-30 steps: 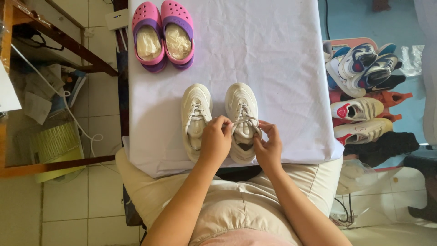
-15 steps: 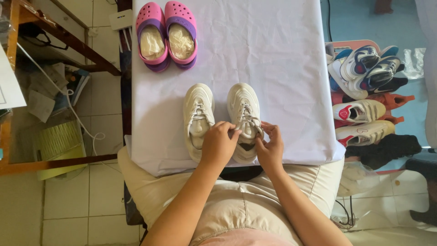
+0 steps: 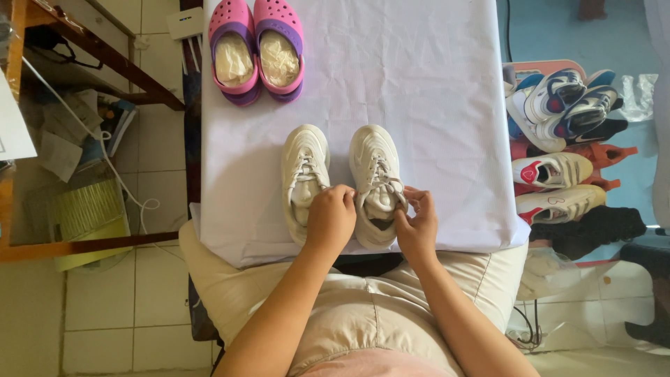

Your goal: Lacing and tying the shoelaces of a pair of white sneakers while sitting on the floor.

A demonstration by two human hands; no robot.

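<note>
At near edge of table, both hands pinch laces of right sneaker: left hand closed on lace at tongue, right hand closed on lace end at outer side. Sneaker sits upright, toe away, touching nothing but cloth; left sneaker just beside. Pink clogs well apart at far edge. Shoe pile on floor, right. Risk: uneven pull could drag sneaker off near edge, or lace slips from pinch.

Both forearms forward, left hand and right hand close together, fingers curled.
</note>
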